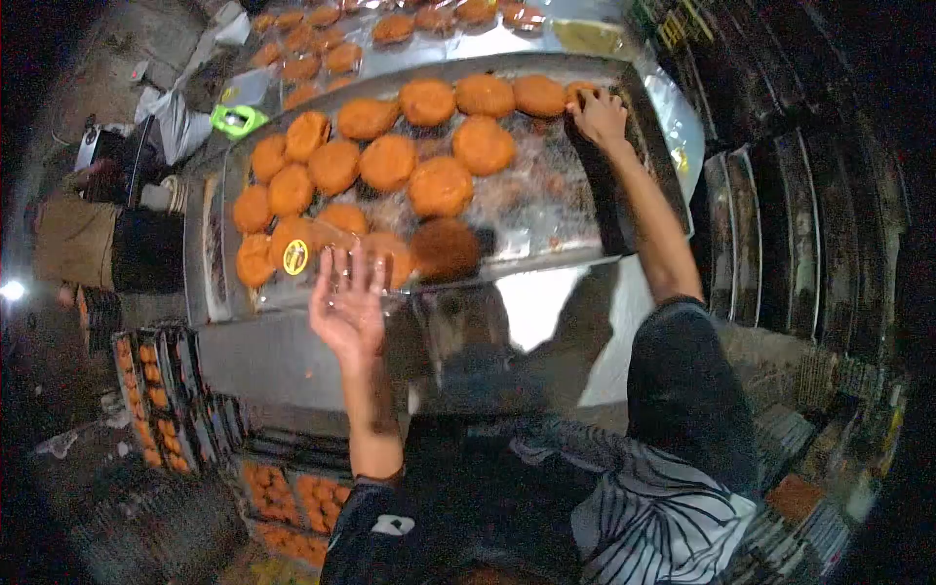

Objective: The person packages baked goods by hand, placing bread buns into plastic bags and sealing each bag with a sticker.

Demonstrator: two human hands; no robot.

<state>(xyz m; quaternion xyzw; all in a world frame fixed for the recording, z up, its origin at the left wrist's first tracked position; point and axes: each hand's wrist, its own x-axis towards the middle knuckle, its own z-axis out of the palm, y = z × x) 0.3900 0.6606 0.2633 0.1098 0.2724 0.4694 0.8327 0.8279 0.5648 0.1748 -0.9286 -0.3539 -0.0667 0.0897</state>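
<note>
On a worn metal tray point(546, 255) lie several round, orange-brown buns point(386, 162). My left hand point(353, 307) is at the tray's front left edge, palm up with fingers extended, holding a clear plastic bag point(327, 237) that bears a round yellow sticker point(295, 257). Some buns show through or beneath the plastic. At the tray's far right corner, my right hand point(599, 119) has its fingers curled over a bun point(579, 90), which they partly hide. One darker bun point(444, 249) sits in shadow near the front edge.
Behind the tray are more buns point(395, 28), some in clear plastic. A bright green object point(238, 121) lies at the tray's back left. Stacked dark trays point(770, 224) stand at right; racks of buns point(156, 390) are below left. Another person point(83, 244) is at left.
</note>
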